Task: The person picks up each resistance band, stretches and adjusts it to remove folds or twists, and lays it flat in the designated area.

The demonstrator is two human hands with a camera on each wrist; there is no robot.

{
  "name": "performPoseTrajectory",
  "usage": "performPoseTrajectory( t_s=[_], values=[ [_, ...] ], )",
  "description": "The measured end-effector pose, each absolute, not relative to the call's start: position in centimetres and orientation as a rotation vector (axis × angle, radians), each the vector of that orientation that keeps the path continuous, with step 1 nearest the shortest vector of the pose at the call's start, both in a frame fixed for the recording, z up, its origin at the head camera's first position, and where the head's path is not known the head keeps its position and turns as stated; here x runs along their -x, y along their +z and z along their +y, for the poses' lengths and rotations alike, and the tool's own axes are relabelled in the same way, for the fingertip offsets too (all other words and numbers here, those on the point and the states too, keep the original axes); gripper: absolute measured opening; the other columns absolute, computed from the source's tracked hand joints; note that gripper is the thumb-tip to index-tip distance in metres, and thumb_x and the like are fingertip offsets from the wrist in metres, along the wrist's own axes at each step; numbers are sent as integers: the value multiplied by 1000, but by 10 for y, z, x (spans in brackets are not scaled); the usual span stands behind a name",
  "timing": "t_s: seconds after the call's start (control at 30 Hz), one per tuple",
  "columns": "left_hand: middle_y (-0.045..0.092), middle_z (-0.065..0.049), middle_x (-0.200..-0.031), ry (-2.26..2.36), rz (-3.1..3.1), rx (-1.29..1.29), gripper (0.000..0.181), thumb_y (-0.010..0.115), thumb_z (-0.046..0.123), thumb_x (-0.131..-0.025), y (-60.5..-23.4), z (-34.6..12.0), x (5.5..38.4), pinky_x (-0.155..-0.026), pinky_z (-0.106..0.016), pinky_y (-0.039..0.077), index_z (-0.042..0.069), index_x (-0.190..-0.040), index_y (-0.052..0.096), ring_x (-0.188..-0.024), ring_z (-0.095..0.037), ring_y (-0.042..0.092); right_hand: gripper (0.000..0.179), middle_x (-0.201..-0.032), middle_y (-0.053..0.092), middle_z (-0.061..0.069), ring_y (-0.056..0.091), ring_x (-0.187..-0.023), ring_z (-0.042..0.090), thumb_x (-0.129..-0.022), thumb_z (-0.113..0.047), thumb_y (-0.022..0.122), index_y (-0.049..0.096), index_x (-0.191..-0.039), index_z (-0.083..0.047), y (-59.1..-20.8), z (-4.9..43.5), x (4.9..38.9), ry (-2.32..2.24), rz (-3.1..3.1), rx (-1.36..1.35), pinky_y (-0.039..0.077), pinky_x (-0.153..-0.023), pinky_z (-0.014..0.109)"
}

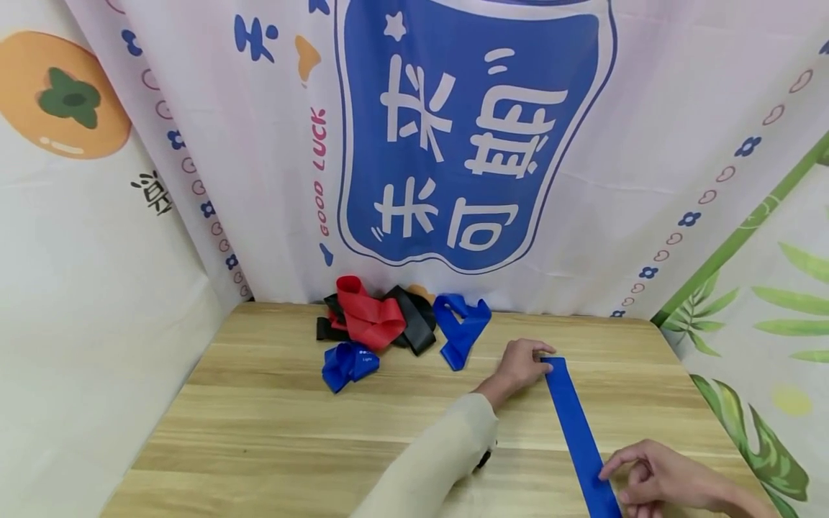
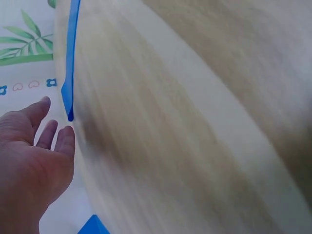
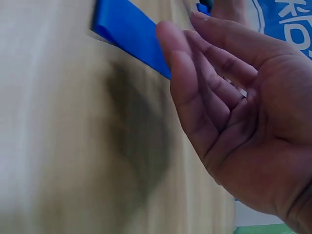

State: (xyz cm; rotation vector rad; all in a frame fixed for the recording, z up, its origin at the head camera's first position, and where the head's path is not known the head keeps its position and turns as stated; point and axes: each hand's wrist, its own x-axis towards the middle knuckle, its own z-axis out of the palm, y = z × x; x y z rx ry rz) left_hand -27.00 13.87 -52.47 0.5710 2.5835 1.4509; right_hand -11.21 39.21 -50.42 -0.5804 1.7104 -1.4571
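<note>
A long blue resistance band (image 1: 576,424) lies flattened lengthwise on the right side of the table, running from mid-table toward the near edge. At its far end is my left hand (image 1: 523,363), thumb and fingers spread around the tip. The left wrist view has that hand (image 2: 36,161) loosely bent, fingertips close to the band's end (image 2: 69,105) and not pinching it. Beside the near part of the band, my right hand (image 1: 667,475) reaches its index finger over the blue strip. In the right wrist view its fingers (image 3: 187,92) curve loosely with nothing gripped, overlapping the band (image 3: 131,34).
Toward the back of the wooden table (image 1: 259,432) is a pile of a red band (image 1: 372,320) and black bands (image 1: 417,327). A crumpled blue band (image 1: 350,365) and a looped blue band (image 1: 461,331) lie close by. Printed cloth (image 1: 285,237) hangs behind the table.
</note>
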Motion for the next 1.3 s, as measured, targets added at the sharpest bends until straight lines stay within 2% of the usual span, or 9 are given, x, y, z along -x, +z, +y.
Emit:
performPoseTrajectory(
  t_s=[0.07, 0.1, 0.23, 0.33, 0.6, 0.8, 0.93, 1.1, 1.3],
  values=[
    [78, 4, -121, 1481, 2556, -560, 28, 82, 8, -93, -521, 135, 270, -90, -18, 55, 15, -120, 82, -110, -8, 71, 30, -89, 78, 21, 75, -75, 10, -103, 3, 60, 63, -131, 14, -501, 392, 118, -1455, 1723, 571, 63, -63, 27],
    [77, 4, -124, 1498, 2537, -554, 28, 81, 8, -94, -520, 133, 270, -92, -19, 56, 14, -122, 81, -115, -10, 70, 30, -92, 78, 20, 76, -77, 12, -104, 3, 59, 62, -132, 14, -499, 392, 121, -1456, 1717, 557, 63, -63, 27],
    [75, 3, -129, 1554, 2474, -552, 31, 80, 8, -95, -515, 124, 270, -94, -24, 59, 12, -125, 79, -124, -16, 69, 31, -94, 77, 23, 77, -82, 16, -103, 4, 59, 60, -132, 15, -496, 391, 133, -1441, 1749, 602, 65, -65, 33],
    [75, 2, -130, 1567, 2468, -543, 32, 79, 9, -96, -513, 118, 270, -94, -24, 59, 12, -127, 78, -124, -17, 69, 32, -97, 76, 25, 77, -85, 17, -103, 4, 60, 59, -132, 17, -495, 388, 143, -1419, 1813, 664, 65, -68, 33],
    [73, 1, -134, 1591, 2481, -558, 35, 79, 12, -97, -508, 101, 272, -98, -26, 58, 13, -131, 75, -125, -18, 68, 31, -103, 76, 21, 76, -93, 19, -105, -6, 65, 62, -128, 15, -487, 375, 170, -1349, 2133, 750, 63, -82, 28],
    [71, 2, -137, 1583, 2475, -603, 36, 78, 20, -99, -502, 85, 272, -102, -25, 56, 16, -134, 73, -129, -17, 66, 34, -108, 74, 27, 75, -97, 22, -105, -8, 66, 62, -129, 15, -486, 364, 187, -1336, 2210, 696, 63, -83, 31],
    [70, 2, -139, 1575, 2482, -669, 37, 77, 20, -99, -497, 72, 271, -104, -29, 56, 17, -136, 72, -130, -17, 65, 33, -113, 74, 24, 74, -99, 22, -104, -13, 68, 65, -128, 11, -488, 355, 197, -1317, 2292, 617, 63, -83, 30],
    [69, 0, -141, 1560, 2496, -730, 39, 77, 19, -99, -496, 58, 271, -104, -32, 56, 15, -138, 70, -130, -21, 66, 31, -114, 75, 21, 72, -99, 13, -104, -16, 69, 69, -126, 7, -490, 345, 207, -1308, 2406, 612, 62, -83, 27],
    [67, -2, -143, 1533, 2520, -747, 43, 77, 21, -99, -493, 40, 269, -106, -37, 56, 14, -141, 69, -132, -24, 65, 32, -119, 74, 19, 68, -104, 14, -104, -22, 70, 71, -127, 1, -489, 335, 218, -1275, 2504, 546, 59, -84, 27]
  ],
)
